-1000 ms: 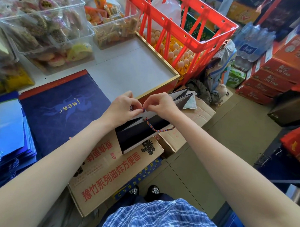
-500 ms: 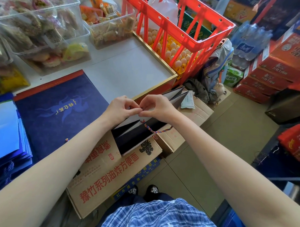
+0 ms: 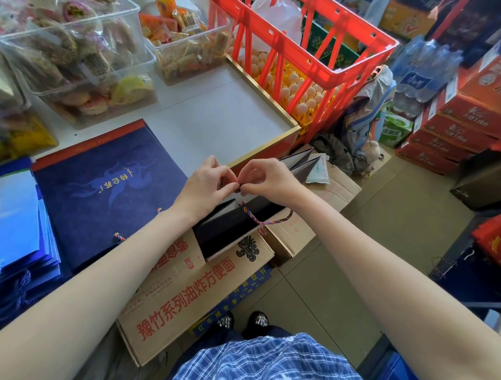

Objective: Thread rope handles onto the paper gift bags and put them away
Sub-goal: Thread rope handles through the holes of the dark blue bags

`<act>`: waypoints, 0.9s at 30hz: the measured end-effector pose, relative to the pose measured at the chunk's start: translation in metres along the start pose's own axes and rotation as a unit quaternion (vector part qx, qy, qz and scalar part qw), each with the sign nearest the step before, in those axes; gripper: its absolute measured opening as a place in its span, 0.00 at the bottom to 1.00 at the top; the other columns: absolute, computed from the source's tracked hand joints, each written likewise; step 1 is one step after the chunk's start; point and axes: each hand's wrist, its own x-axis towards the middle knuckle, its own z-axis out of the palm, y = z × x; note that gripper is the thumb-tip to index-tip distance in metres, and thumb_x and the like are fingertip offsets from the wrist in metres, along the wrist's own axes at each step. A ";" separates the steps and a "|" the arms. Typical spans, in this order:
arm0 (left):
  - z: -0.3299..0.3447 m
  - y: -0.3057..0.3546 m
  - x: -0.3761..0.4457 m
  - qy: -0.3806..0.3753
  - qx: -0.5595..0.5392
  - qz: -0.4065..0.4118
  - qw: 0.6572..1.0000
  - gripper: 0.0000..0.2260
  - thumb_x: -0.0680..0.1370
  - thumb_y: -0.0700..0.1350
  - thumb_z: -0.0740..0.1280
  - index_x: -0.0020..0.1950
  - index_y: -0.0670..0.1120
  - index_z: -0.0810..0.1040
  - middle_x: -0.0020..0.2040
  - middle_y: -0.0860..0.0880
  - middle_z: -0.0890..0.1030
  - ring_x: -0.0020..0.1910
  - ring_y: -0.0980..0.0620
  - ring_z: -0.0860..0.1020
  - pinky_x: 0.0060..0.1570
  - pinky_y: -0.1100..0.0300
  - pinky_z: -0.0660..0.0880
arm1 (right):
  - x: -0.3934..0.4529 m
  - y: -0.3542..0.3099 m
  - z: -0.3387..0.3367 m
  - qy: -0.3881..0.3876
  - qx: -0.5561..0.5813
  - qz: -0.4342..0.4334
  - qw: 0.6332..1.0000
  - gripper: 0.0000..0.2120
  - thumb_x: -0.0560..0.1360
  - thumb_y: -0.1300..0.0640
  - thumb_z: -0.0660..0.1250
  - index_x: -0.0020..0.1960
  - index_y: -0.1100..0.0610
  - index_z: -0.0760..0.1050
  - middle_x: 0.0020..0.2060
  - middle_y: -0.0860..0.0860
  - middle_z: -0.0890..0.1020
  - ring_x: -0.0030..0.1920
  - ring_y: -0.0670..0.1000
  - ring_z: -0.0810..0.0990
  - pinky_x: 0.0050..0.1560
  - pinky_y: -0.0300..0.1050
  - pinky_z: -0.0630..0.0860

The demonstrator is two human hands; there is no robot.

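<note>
At 9 o'clock, finished blue bags (image 3: 12,224) lie stacked on the counter (image 3: 217,123), handles on, out of your way. Beside them a navy bag (image 3: 107,190) lies flat, cord ends showing at its near edge. Centre: your left hand (image 3: 207,185) and right hand (image 3: 269,179) meet fingertip to fingertip, both pinching the rope end (image 3: 238,186), probably knotting it. The folded dark bag (image 3: 228,226) rests on the cardboard box (image 3: 183,290), steadying it. The rope handle (image 3: 266,220) droops toward 4 o'clock.
</note>
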 end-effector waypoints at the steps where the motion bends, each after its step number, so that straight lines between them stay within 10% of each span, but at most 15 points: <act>1: 0.001 0.001 0.001 0.005 -0.010 0.000 1.000 0.04 0.76 0.44 0.68 0.47 0.44 0.79 0.42 0.52 0.67 0.36 0.59 0.69 0.37 0.71 0.66 | 0.000 0.001 0.000 0.010 -0.005 -0.002 1.000 0.05 0.70 0.64 0.71 0.45 0.57 0.78 0.38 0.52 0.84 0.40 0.46 0.84 0.51 0.41 0.79; 7: 0.007 0.008 0.009 -0.071 -0.184 -0.105 0.975 0.04 0.79 0.42 0.63 0.44 0.47 0.72 0.45 0.48 0.80 0.49 0.51 0.79 0.53 0.59 0.72 | -0.001 0.005 0.004 0.109 -0.079 -0.035 0.990 0.03 0.71 0.64 0.70 0.43 0.60 0.82 0.36 0.51 0.84 0.35 0.46 0.80 0.45 0.42 0.78; 14: 0.010 0.009 0.014 -0.093 -0.222 -0.147 0.959 0.05 0.80 0.46 0.62 0.47 0.46 0.74 0.43 0.51 0.79 0.40 0.57 0.74 0.38 0.66 0.70 | -0.014 0.005 0.002 0.131 -0.051 -0.030 0.990 0.02 0.71 0.67 0.68 0.42 0.62 0.79 0.34 0.51 0.82 0.37 0.51 0.81 0.45 0.47 0.79; 20: 0.003 0.002 0.012 -0.220 -0.267 -0.156 0.925 0.08 0.80 0.43 0.60 0.58 0.46 0.75 0.51 0.49 0.80 0.49 0.53 0.78 0.53 0.61 0.75 | -0.011 0.006 -0.005 0.117 -0.052 -0.019 0.992 0.03 0.69 0.66 0.69 0.41 0.60 0.80 0.36 0.53 0.83 0.38 0.51 0.81 0.45 0.45 0.79; 27: 0.005 0.005 0.007 -0.220 -0.161 -0.102 0.957 0.09 0.77 0.43 0.65 0.37 0.48 0.78 0.35 0.52 0.77 0.33 0.60 0.73 0.38 0.64 0.68 | -0.014 0.007 -0.003 0.073 -0.066 -0.036 0.995 0.03 0.69 0.66 0.70 0.42 0.61 0.81 0.35 0.48 0.81 0.37 0.46 0.78 0.47 0.40 0.76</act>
